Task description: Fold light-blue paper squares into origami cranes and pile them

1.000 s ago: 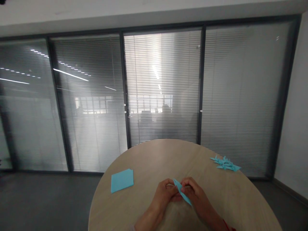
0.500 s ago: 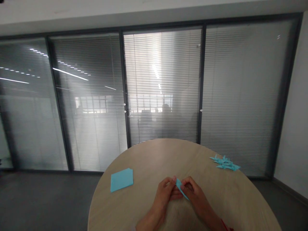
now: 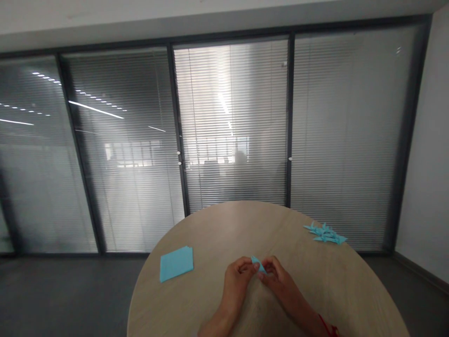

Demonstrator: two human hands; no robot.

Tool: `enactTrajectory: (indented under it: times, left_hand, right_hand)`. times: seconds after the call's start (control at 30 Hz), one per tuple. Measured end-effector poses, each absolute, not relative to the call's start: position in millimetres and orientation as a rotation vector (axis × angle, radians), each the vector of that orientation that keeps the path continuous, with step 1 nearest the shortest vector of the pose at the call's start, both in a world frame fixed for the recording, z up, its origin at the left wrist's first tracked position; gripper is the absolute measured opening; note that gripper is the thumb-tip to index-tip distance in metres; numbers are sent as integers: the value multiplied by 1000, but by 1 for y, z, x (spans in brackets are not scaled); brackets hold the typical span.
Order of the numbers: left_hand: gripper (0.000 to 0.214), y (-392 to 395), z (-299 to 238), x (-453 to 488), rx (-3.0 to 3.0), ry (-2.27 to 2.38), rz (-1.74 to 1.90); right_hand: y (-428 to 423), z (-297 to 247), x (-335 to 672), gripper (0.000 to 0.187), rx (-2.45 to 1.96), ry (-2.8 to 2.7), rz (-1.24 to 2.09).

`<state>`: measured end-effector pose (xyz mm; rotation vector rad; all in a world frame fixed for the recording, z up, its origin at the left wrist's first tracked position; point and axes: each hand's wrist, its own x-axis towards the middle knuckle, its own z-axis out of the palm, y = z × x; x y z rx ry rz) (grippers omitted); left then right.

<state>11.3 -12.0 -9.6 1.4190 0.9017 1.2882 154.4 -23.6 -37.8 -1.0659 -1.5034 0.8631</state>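
Note:
Between my hands, above the near middle of the round table (image 3: 245, 229), is a small folded piece of blue paper (image 3: 257, 263). My left hand (image 3: 239, 278) pinches its left side with thumb and fingers. On the other side, my right hand (image 3: 278, 277) has its fingertips closed on the paper's right edge. Fingers cover part of the paper, so its full shape is hidden. To the left lies a stack of blue paper sheets (image 3: 177, 264). A pile of folded blue paper pieces with pointed ends (image 3: 326, 233) rests near the right edge.
The table has a curved far edge close to a glass partition with blinds (image 3: 231, 126) in dark frames. A white wall (image 3: 424, 140) stands at the right. Grey floor (image 3: 70, 295) shows on the left.
The folded paper has turned in my hands and shows a shorter, more pointed shape. My left fingers, spread beneath it before, have curled in. The view has shifted slightly.

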Motion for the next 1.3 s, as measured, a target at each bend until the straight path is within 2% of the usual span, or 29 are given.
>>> enactTrajectory:
  times: [0.1, 0.2, 0.43, 0.87, 1.3]
  left_hand:
    - [23, -11, -9, 10, 1490, 970, 1347]
    - [23, -10, -12, 11, 1509, 1012, 1411]
    - [32, -15, -9, 14, 1418, 895, 1242]
    - [26, -17, -5, 13, 1421, 949, 1239]
    - [31, -11, -3, 9, 1366, 956, 1316]
  right_hand:
    - [-23, -37, 156, 33, -1123, -1633, 836]
    - [-25, -34, 157, 38, -1119, -1695, 814]
    - [-29, -26, 160, 47, -916, -1783, 1052]
    - [-29, -40, 153, 41, -934, -1471, 1344]
    - [-26, -37, 155, 42, -876, -1631, 1161]
